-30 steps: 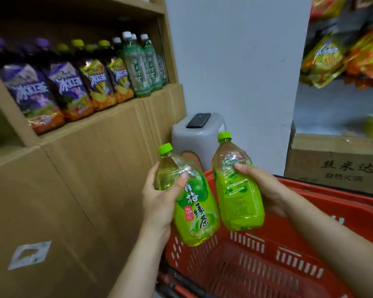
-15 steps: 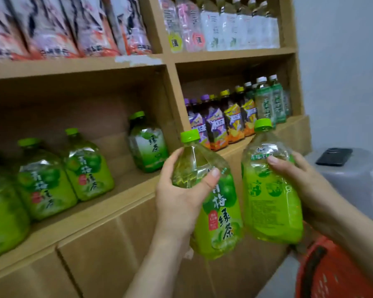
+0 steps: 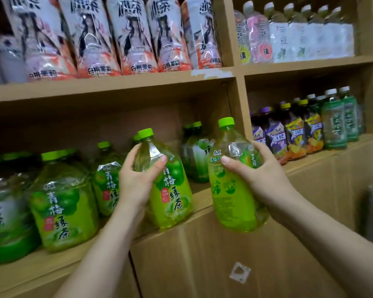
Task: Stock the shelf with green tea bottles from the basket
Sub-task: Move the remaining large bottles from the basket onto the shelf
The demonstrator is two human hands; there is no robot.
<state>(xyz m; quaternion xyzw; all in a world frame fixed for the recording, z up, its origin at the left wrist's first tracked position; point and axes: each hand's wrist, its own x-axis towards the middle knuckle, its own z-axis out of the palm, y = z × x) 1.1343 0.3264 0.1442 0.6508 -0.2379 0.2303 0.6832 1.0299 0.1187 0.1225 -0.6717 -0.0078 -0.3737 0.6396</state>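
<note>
Two green tea bottles in play here, one per hand; the left bottle (image 3: 170, 186) has its label facing out and its base sits right at the front edge of the middle shelf (image 3: 202, 203), though I can't tell if it's actually resting on the board; the left hand (image 3: 136, 181) is wrapped tight round its shoulder, thumb in front, fingers behind. The right bottle (image 3: 235, 190) is tilted a bit and hangs in front of the shelf edge, not over it; the right hand (image 3: 261, 175) is clamped on its upper part from the side, thumb across the label. Same-looking shelved green bottles (image 3: 63, 203) are lined up on that shelf to the left, a couple more further back; the next bay right holds dark iced tea bottles (image 3: 295, 134); the shelf above has big pink-and-white bottles (image 3: 131, 37); the basket isn't visible.
</note>
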